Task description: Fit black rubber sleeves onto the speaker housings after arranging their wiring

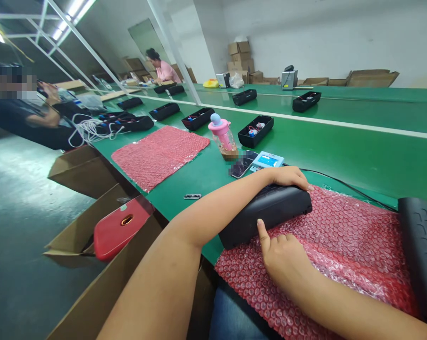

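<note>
A long black speaker case [266, 218] lies tilted in front of me, partly on red bubble wrap [355, 226]. My left hand [290, 177] reaches across its top, fingers bent over the far right end and gripping it. Below the case is my right hand [284, 257], with one finger stretched out and its tip touching the front face; the other fingers are folded and hold nothing. Just beyond the case sit a small light-blue device with a lit screen [269, 160] and a phone [244, 164]. A second black case [420, 250] stands at the right edge.
A pink-lidded bottle [223, 137] stands behind the phone. Several open black housings, one with wires [255, 132], line the green table [358, 151]. Another bubble-wrap sheet [160, 153] lies left. A red case [119, 226] sits in a floor carton. Two co-workers are farther off.
</note>
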`<action>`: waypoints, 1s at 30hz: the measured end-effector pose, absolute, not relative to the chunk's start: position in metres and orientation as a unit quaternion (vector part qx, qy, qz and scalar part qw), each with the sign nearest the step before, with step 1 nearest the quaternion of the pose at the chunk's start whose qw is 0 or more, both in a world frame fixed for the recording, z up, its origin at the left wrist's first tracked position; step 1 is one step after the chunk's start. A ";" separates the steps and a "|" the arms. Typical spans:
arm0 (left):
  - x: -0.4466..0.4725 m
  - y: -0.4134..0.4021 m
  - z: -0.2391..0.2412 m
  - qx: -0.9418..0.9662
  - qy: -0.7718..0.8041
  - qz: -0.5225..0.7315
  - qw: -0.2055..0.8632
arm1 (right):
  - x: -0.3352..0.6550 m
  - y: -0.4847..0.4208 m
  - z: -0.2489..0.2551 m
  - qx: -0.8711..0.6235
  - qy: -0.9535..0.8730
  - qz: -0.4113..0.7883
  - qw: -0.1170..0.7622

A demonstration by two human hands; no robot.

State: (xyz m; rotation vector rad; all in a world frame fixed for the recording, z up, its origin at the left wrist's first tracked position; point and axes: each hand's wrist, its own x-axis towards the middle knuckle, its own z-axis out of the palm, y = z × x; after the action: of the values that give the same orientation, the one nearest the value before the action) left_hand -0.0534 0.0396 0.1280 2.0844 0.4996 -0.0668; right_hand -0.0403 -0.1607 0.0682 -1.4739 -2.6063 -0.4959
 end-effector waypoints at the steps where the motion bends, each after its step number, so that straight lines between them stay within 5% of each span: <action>1: -0.053 0.039 0.128 0.853 0.205 -0.028 0.479 | -0.040 -0.161 0.069 -0.487 -0.858 -0.157 0.051; 30: -0.054 0.043 0.124 0.849 0.198 -0.034 0.488 | -0.030 -0.157 0.098 -0.488 -0.872 -0.020 -0.038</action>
State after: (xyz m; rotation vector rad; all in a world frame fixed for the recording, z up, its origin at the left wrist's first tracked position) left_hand -0.0545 0.0425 0.1238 2.0646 0.4820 -0.0815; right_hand -0.0301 -0.1566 0.0982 -1.5728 -2.8063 -0.0647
